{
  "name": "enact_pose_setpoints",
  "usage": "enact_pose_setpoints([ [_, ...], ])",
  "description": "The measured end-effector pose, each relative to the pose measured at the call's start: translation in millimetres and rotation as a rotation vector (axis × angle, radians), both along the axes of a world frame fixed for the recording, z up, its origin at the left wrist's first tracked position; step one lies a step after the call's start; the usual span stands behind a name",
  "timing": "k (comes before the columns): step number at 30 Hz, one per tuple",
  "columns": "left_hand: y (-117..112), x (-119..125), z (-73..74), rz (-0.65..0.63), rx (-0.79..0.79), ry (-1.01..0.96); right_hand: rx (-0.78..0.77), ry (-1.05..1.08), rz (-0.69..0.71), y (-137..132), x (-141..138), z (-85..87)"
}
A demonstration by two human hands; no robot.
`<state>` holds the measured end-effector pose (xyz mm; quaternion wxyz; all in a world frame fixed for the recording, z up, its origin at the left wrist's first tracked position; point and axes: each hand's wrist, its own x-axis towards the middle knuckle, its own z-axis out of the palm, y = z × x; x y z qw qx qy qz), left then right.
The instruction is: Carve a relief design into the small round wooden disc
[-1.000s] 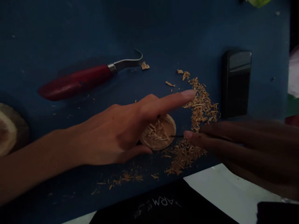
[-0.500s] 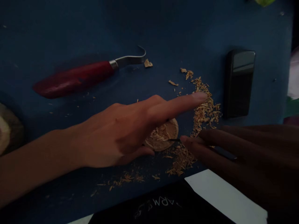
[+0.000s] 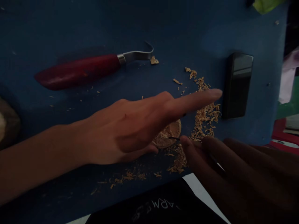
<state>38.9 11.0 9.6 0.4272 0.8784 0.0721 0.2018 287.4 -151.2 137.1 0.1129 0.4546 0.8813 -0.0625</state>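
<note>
My left hand (image 3: 130,130) grips a small round piece of wood (image 3: 175,129) with a hollowed face, holding it down on the blue table. Its index finger points out to the right over the wood shavings (image 3: 205,119), while the other fingers are mostly hidden behind the palm. In my right hand (image 3: 224,161), deep in shadow, is a slim carving tool (image 3: 174,138). The tool's thin dark tip touches the hollow of the wood near its right rim. Most of its shaft is covered by my fingers.
A red-handled hook knife (image 3: 79,73) lies beyond my left hand. On the right rests a black phone-like device (image 3: 237,87). Part of a cut log (image 3: 8,123) shows at the left edge. More shavings (image 3: 127,176) are scattered near the front, beside dark fabric with white lettering (image 3: 162,203).
The left index finger reaches further right and looks straighter. The right hand and tool have tilted slightly, with the tip still in the hollow. The whole view has shifted a little.
</note>
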Motion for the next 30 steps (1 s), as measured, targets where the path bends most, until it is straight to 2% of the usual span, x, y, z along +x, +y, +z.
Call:
enact_pose_setpoints([
  [2, 1, -2, -3.0, -0.001, 0.005, -0.002, 0.043, -0.020, 0.002, 3, -3, -1.3],
  [5, 3, -6, -9.3, 0.003, 0.029, -0.008, 0.005, 0.005, 0.037, 11, 5, -3.7],
  [9, 2, -7, -15.5, 0.054, 0.067, -0.031, -0.034, 0.117, -0.027, 15, 25, -2.5],
  [12, -4, -5, -15.5, 0.088, 0.110, -0.034, -0.005, 0.118, -0.071, 12, 37, 1.2],
  [16, -9, -4, -13.4, 0.101, 0.136, -0.008, 0.051, 0.078, -0.046, 8, 42, 1.8],
  [21, -5, -4, -11.7, -0.011, -0.011, -0.050, 0.032, 0.050, -0.018, 10, 33, 2.3],
  [26, -6, -4, -11.3, 0.005, -0.011, -0.051, -0.016, 0.033, 0.004, 13, 14, 8.9],
  [30, -9, -5, -8.5, 0.033, -0.001, -0.010, 0.010, -0.058, 0.090, 18, 7, 13.1],
])
